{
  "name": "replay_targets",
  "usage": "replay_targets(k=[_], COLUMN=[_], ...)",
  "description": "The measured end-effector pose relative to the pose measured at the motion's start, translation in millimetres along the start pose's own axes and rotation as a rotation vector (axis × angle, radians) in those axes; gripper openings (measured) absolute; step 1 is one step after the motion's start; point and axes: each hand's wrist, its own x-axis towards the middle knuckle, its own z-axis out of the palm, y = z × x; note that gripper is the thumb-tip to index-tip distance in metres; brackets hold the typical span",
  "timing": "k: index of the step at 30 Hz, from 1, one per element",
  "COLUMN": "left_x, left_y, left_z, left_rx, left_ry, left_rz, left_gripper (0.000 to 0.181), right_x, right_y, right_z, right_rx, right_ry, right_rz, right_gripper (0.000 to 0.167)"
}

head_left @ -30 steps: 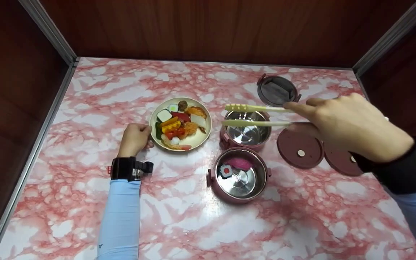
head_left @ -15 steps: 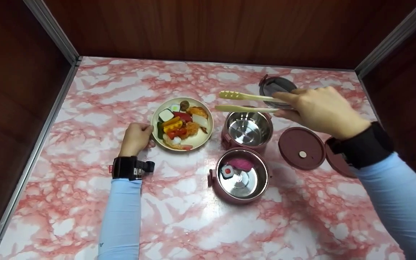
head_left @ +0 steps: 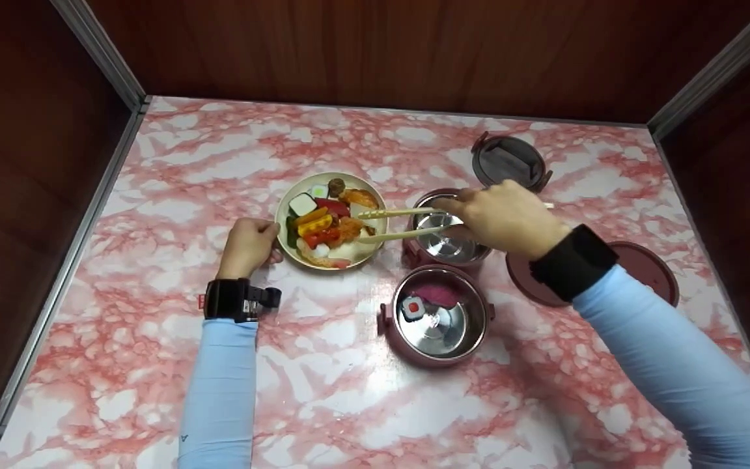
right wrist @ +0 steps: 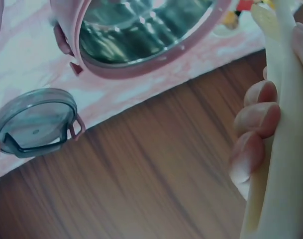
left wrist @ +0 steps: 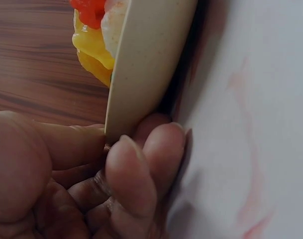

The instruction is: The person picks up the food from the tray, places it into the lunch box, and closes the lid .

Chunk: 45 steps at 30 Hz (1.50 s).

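Note:
A cream plate of assorted food pieces stands left of centre in the head view. My left hand pinches its left rim; in the left wrist view the thumb and fingers meet at the plate edge. My right hand grips pale yellow tongs, also seen in the right wrist view. The tongs' parted tips are over the right side of the plate, by a white piece and a fried piece. Whether they touch the food I cannot tell. Beneath the right hand is a steel-lined pink pot.
Nearer me, a second pink pot holds a sushi roll and a pink piece. A dark clip lid lies behind the right hand. Two maroon discs lie to the right, partly under the right arm. Wooden panels surround the table.
My right hand has moved left with the tongs, from above the far pot and lid to where the tips are over the plate. The left hand stays at the plate's rim.

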Motion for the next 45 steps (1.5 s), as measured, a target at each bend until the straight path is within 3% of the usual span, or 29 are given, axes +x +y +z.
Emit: replay_targets(k=[13,16,23,27,33,39,45], left_x=[0.5,0.7,0.6,-0.1,-1.6,-1.6,-0.9], left_y=[2.0,1.8,1.6,2.3,2.5,1.6,0.9], left_z=[1.3,1.1,1.9,2.8,2.6,0.6,-0.2], left_rx=[0.027,0.026,0.025,0.018,0.008,0.016,0.007], left_ry=[-0.003,-0.002,-0.003,0.000,0.007,0.005,0.009], left_rz=[-0.002,0.001,-0.004,0.007,0.019,0.007,-0.001], left_gripper=[0.034,0.034,0.034,0.033,0.032,0.034,0.034], right_x=[30.4,36.1,47.3,45.8,39.1,35.4,29.5], right_y=[-18.2,-22.0,-29.0,-29.4,-28.5,-26.4,-20.5], right_z=[-0.1,-1.2,-1.8,-7.9,-21.4,-33.2,-41.8], right_rx=[-0.221,-0.240,-0.282,-0.291,-0.262,-0.249,-0.271], right_ry=[-0.001,-0.037,-0.139,-0.178,-0.205,-0.224,-0.191], right_rz=[-0.033,-0.037,-0.047,-0.052,-0.033,0.013,-0.007], right_gripper=[0.026,0.028,0.015,0.016,0.004,0.013,0.022])
